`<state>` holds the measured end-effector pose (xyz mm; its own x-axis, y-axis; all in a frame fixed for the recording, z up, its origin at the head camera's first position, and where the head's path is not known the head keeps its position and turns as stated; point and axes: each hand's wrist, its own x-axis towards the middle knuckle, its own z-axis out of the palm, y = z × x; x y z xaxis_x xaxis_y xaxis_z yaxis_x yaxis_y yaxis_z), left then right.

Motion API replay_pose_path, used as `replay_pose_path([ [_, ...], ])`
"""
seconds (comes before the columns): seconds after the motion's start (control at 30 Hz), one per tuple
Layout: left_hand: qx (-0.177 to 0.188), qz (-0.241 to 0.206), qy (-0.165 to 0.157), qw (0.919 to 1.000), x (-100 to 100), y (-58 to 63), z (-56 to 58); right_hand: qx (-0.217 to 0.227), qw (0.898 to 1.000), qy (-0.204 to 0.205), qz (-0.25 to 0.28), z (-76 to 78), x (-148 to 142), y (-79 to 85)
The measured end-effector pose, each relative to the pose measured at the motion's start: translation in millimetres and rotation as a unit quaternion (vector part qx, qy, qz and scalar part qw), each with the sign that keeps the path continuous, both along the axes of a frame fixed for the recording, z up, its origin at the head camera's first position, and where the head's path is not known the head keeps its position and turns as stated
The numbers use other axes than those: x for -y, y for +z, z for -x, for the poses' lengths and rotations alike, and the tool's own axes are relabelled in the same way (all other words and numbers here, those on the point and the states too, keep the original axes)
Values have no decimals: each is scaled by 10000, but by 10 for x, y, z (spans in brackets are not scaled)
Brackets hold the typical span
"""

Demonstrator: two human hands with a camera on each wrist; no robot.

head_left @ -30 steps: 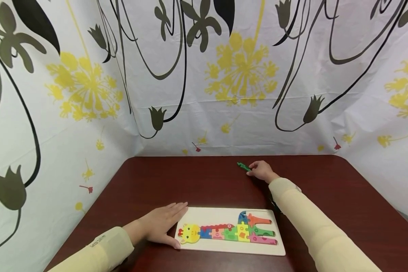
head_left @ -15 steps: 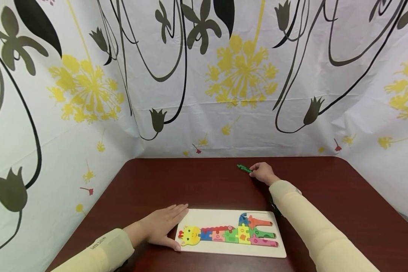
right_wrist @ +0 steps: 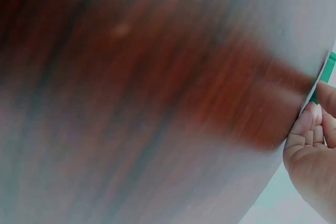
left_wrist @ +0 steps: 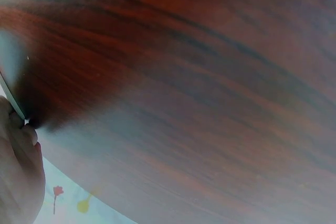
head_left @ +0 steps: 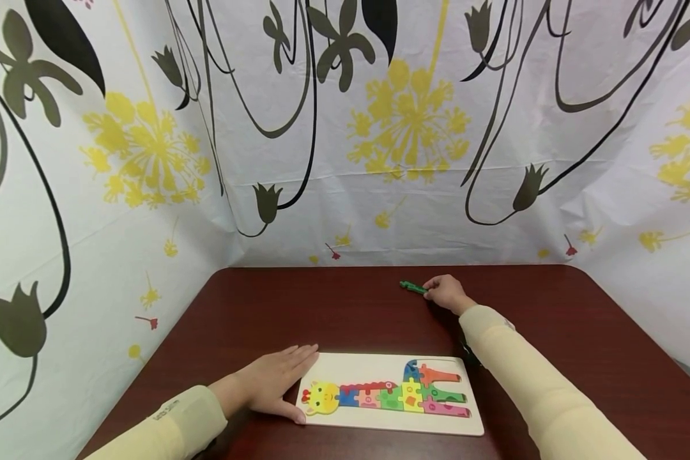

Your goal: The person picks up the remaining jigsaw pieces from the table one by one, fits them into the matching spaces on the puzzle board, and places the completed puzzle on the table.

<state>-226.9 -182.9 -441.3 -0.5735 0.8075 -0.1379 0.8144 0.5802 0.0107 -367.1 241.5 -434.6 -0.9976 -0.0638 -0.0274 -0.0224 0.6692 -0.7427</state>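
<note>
A slim green pen [head_left: 413, 287] lies slantwise near the far side of the table, pinched at its right end between the thumb and fingers of my right hand [head_left: 447, 293]. Part of that pen [right_wrist: 326, 74] also shows at the right edge of the right wrist view, beside the curled fingers. Closer to me is a pale giraffe puzzle board [head_left: 368, 364] with colourful interlocking pieces, the yellow head at left and the legs at right. My left hand [head_left: 278, 383] rests on the board's left end, fingers straight toward the far corner and thumb at the near corner.
Both sit on a dark red-brown wooden table [head_left: 299, 306] with rounded far corners. White cloth [head_left: 345, 236] printed with flowers hangs right behind it and along both sides. A dark object [head_left: 470, 354] shows partly beneath the right forearm.
My right hand has shifted very slightly right and toward me, and the pen lies at a flatter slant. The left hand and the puzzle board hold their place.
</note>
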Motion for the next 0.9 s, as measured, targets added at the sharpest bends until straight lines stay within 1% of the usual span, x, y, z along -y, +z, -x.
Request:
replay_pose_path([
  [0.23, 28, 37, 16, 10000, 7, -7, -1, -118, 9997, 165, 103, -24, -16, 0],
  [0.4, 55, 64, 101, 9999, 6, -7, 3, -294, 9990, 262, 192, -19, -19, 46],
  [0.6, 36, 69, 102, 9999, 1, -2, 9, -440, 9983, 309, 221, -36, -43, 118],
  [0.77, 18, 67, 99, 9999, 2, -18, 14, -577, 9978, 315, 82, -90, -63, 177],
  [0.9, 6, 58, 72, 10000, 3, -30, 20, -615, 9974, 364, 45, -167, -75, 209],
])
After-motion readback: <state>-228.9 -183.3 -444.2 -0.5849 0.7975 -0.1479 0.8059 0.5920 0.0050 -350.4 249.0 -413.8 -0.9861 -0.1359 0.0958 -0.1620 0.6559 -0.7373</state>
